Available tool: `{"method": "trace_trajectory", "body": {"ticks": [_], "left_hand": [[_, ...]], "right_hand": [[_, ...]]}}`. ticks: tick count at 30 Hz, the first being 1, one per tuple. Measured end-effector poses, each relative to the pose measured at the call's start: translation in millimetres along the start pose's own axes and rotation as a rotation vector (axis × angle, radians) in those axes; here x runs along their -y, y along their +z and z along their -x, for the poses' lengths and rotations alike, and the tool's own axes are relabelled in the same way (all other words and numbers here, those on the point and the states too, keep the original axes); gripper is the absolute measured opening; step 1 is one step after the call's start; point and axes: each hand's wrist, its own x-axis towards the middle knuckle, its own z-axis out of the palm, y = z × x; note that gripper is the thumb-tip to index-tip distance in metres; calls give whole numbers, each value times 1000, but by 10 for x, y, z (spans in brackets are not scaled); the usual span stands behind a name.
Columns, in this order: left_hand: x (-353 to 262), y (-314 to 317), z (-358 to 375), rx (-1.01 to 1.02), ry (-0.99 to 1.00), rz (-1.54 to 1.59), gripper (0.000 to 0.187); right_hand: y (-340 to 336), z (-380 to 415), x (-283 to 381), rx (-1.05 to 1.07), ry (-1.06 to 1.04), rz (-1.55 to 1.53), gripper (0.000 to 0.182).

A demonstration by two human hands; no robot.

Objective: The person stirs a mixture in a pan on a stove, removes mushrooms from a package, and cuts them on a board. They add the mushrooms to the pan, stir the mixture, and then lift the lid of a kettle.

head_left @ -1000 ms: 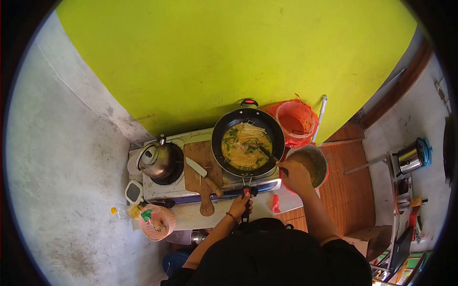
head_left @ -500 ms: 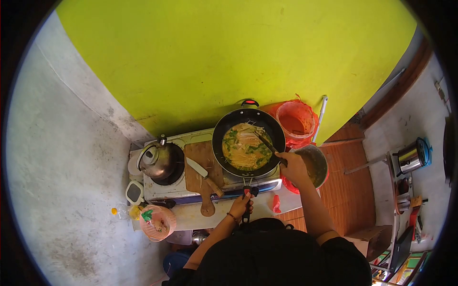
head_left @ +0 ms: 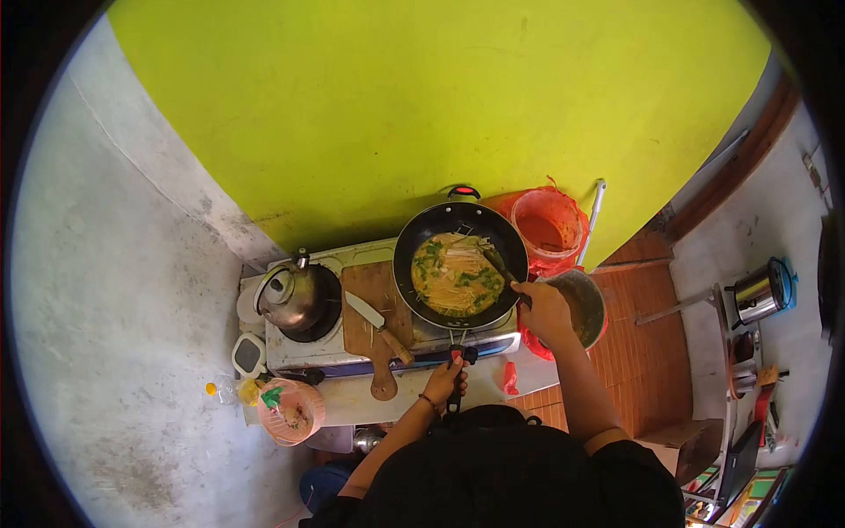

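Observation:
A black pan (head_left: 407,248) sits on the right side of the stove (head_left: 304,356), holding an egg-like yellow mixture (head_left: 457,275) with thin pale mushroom strands and green bits. My left hand (head_left: 446,382) is closed round the pan's black handle at the near side. In my right hand (head_left: 543,308) is a dark spatula (head_left: 503,271), its far end in the pan at the mixture's right edge. Left of the pan, a knife (head_left: 366,311) with a wooden handle lies on a wooden cutting board (head_left: 381,356).
A metal kettle (head_left: 290,299) stands on the left burner. Below it is a pink basket (head_left: 291,411). To the pan's right are a red-lined bucket (head_left: 547,224) and a metal pot (head_left: 584,304). Behind the stove rises a green wall (head_left: 422,106).
The spatula's blade has shifted slightly right and lies nearer the edge of the mixture. My left hand keeps its hold on the handle.

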Motion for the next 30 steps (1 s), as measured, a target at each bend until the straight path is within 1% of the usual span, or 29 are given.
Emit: {"method": "trace_trajectory", "body": {"ticks": [3, 6, 9, 12, 18, 21, 24, 27, 30], "left_hand": [[8, -4, -5, 3, -3, -2, 36], [27, -10, -21, -5, -7, -7, 37], [16, 1, -11, -18, 5, -14, 39], [-2, 22, 13, -23, 5, -18, 40], [-27, 45, 26, -30, -4, 0, 39], [-17, 40, 28, -17, 2, -12, 39], [-11, 13, 18, -10, 5, -26, 39], [-12, 17, 16, -7, 11, -32, 39], [-18, 25, 14, -13, -4, -26, 38]], "right_hand": [[112, -12, -32, 30, -4, 66, 36], [318, -59, -146, -19, -15, 36, 37], [241, -94, -214, 28, 49, -256, 40], [134, -66, -170, -22, 38, -240, 41], [356, -48, -255, -24, 4, -120, 40], [341, -52, -269, -35, 7, -224, 38], [165, -33, -227, 24, 85, -276, 36], [151, 81, -174, -26, -9, -109, 36], [343, 161, -174, -37, -20, -45, 37]]}}
